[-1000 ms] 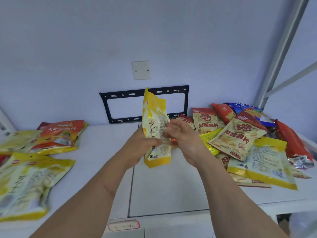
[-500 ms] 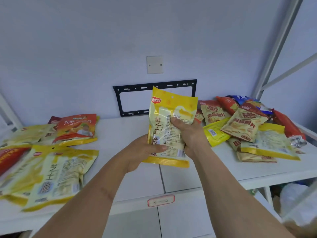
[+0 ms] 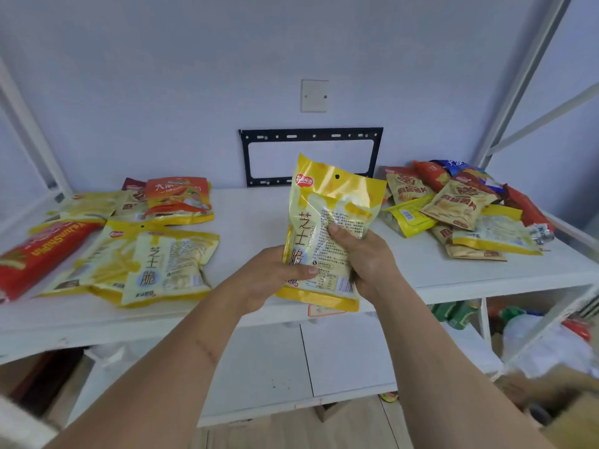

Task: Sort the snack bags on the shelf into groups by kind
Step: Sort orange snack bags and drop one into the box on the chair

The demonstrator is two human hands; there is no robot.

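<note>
I hold a yellow cheese-snack bag (image 3: 327,202) upright over the front edge of the white shelf (image 3: 252,215). My left hand (image 3: 275,273) grips its lower left side and my right hand (image 3: 363,251) grips its right side. On the shelf to the left lie matching yellow bags (image 3: 162,264), a long red bag (image 3: 39,254) and an orange bag (image 3: 178,196). An unsorted heap of tan chip bags (image 3: 453,205), red, blue and yellow bags lies at the right.
A black wall bracket (image 3: 311,137) and a blank wall plate (image 3: 314,95) sit behind the shelf. White frame posts (image 3: 518,76) rise at both sides. A lower shelf (image 3: 291,361) shows below, with bottles and a white bag (image 3: 544,345) at the lower right.
The bag turned from edge-on to face me and came lower and nearer the shelf's front edge. The view pulled back, showing more of the left group and the lower shelf.
</note>
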